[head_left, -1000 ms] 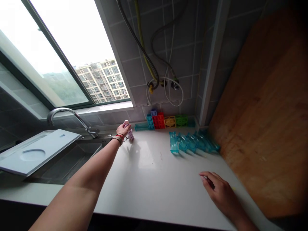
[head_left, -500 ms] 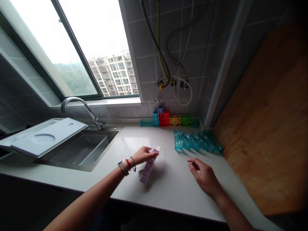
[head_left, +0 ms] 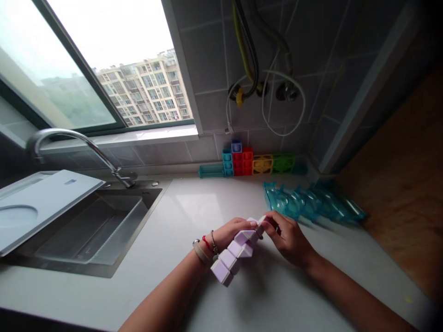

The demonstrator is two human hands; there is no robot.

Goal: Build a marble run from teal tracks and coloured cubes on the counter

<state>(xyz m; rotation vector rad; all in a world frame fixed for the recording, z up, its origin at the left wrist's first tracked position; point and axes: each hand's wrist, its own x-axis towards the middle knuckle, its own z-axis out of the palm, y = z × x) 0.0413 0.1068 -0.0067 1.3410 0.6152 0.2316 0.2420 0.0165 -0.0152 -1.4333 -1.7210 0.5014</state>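
Note:
A lilac and white snake puzzle [head_left: 231, 255] of hinged wedge blocks is held above the white counter [head_left: 194, 203], its lower end slanting toward me. My left hand [head_left: 238, 230] grips it near its far end, with a watch band and bracelets on the wrist. At that far end, my right hand [head_left: 285, 235] pinches the last blocks between thumb and fingers. Fingers partly cover the upper blocks. Just beyond my right hand lie clear turquoise plastic pieces [head_left: 311, 203] with curved channels.
Against the back wall stand stacked coloured blocks: blue [head_left: 227, 161], red [head_left: 242, 162], yellow [head_left: 262, 164] and green [head_left: 283, 163]. At left is a sink [head_left: 114, 267] with a faucet [head_left: 93, 145] and a white board [head_left: 51, 198] across it. A wooden panel [head_left: 401, 193] bounds the right.
My right hand has come left and taken hold of the puzzle's far end. My left hand has moved right with the puzzle. The view has shifted closer to the counter.

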